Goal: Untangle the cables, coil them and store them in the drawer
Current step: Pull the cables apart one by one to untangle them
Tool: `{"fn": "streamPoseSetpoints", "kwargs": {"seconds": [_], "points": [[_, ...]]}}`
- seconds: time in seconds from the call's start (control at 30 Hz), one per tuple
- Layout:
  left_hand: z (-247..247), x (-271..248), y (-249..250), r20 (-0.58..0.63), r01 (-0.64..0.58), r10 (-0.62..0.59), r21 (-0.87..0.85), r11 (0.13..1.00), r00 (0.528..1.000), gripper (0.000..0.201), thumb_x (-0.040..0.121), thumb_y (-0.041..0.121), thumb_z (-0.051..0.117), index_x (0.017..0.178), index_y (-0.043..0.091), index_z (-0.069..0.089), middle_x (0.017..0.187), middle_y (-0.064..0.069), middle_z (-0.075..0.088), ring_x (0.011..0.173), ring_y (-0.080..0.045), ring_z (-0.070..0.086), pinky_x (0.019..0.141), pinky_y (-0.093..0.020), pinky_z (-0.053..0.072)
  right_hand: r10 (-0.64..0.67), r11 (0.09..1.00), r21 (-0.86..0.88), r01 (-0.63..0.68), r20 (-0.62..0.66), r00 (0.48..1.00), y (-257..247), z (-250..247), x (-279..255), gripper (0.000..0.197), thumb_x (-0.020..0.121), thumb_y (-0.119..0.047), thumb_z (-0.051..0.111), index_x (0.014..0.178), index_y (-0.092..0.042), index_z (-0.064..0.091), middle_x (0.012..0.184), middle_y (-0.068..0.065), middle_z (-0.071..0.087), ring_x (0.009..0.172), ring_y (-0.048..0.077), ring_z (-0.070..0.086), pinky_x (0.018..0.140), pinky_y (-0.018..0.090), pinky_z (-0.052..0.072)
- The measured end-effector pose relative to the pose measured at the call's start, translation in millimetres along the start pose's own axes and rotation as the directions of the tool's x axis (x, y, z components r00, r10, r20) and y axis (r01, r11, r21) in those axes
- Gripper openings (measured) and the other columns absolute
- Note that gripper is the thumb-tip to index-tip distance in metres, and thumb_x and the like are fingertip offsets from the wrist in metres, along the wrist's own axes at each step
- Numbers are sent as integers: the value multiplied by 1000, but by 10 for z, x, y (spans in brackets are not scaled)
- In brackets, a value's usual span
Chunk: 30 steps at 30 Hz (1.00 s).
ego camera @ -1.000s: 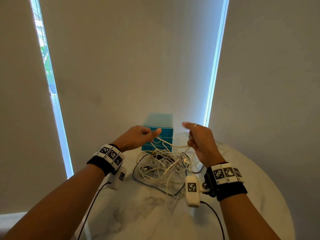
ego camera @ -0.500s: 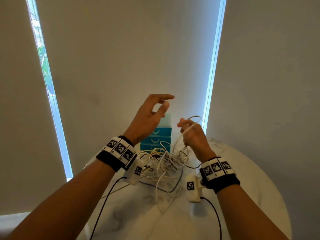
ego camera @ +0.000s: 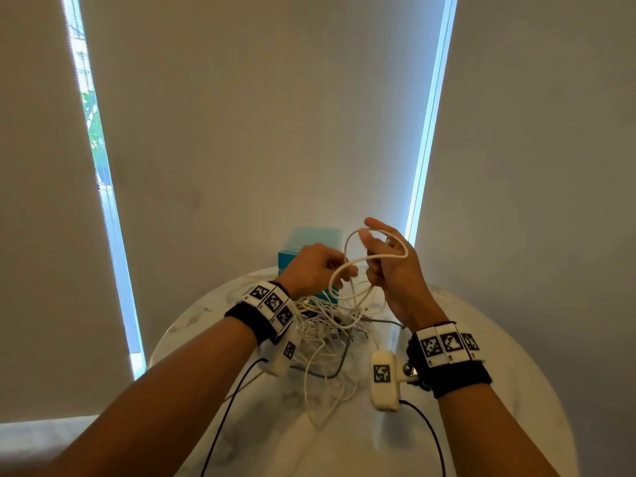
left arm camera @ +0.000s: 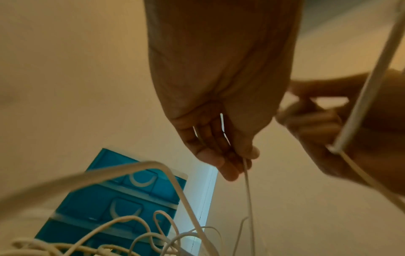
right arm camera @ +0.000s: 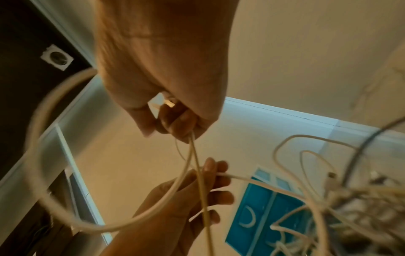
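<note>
A tangle of white cables (ego camera: 327,325) lies on the round marble table (ego camera: 481,339), in front of a teal drawer unit (ego camera: 315,237) whose drawers are closed. Above the tangle my right hand (ego camera: 382,259) pinches a white cable (ego camera: 378,257), which loops over its fingers. My left hand (ego camera: 320,266) sits just to the left, fingers curled round the same cable where it drops toward the heap. In the right wrist view the cable (right arm camera: 188,155) leaves the right fingertips (right arm camera: 181,131) and crosses the left fingers (right arm camera: 210,181).
A dark grey cable (ego camera: 330,376) runs through the tangle. The drawer unit (left arm camera: 122,195) stands at the table's far edge, close to the blinds. Bright window slits flank the wall behind. Bare marble (ego camera: 344,438) shows at the near side.
My left hand has come down from its raised, open pose and gripped the cable beside the right hand. A cable loop now hangs round the right fingers.
</note>
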<state>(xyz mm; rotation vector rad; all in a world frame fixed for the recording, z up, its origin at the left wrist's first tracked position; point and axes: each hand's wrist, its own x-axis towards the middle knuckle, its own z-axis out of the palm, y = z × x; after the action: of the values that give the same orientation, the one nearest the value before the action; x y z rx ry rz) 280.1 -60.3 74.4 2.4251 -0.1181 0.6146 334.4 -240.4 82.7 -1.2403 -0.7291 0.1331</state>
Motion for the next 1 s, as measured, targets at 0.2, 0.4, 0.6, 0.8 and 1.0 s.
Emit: {"fn": "streamPoseSetpoints", "kwargs": {"seconds": [0.2,0.4,0.6,0.8,1.0], "points": [[-168,20,-120,-329,55,-158,-301,952,931,15,98,22,80,97,6,83,76,0,81,70,-11,78,74,-22,63,151,949,-264,-174,-105,983,628,-67,-117,56,93,-32,84,139,-28,52,113,2,71,81,11,71,64,23,54],[-292,71,89,-486,-58,-103,-305,951,868,21,98,30,78,105,12,84,84,0,83,80,-15,81,86,-29,65,92,760,-642,-102,-50,995,967,46,-96,30,97,-49,72,77,-28,73,82,-6,75,83,11,70,89,45,61],[-287,31,253,-485,-175,-22,-358,917,874,13,99,18,77,109,13,84,95,2,83,85,-16,81,89,-33,65,-58,683,-731,0,-55,997,870,61,-6,20,88,-38,84,101,-26,73,91,-2,77,81,15,72,80,38,62],[-457,-108,183,-78,139,-150,-134,981,986,29,89,38,87,110,22,75,100,4,80,65,-19,78,64,-27,60,-124,605,-796,-13,-110,986,589,-24,234,18,95,-37,76,88,-22,83,78,-7,75,65,0,63,61,22,52],[-455,-238,35,-139,110,-145,-236,966,980,18,95,29,82,100,14,75,96,2,82,69,-24,80,60,-18,53,223,483,-876,18,143,964,611,2,259,26,89,-33,82,107,-14,79,95,-3,73,83,10,68,71,24,55]]}}
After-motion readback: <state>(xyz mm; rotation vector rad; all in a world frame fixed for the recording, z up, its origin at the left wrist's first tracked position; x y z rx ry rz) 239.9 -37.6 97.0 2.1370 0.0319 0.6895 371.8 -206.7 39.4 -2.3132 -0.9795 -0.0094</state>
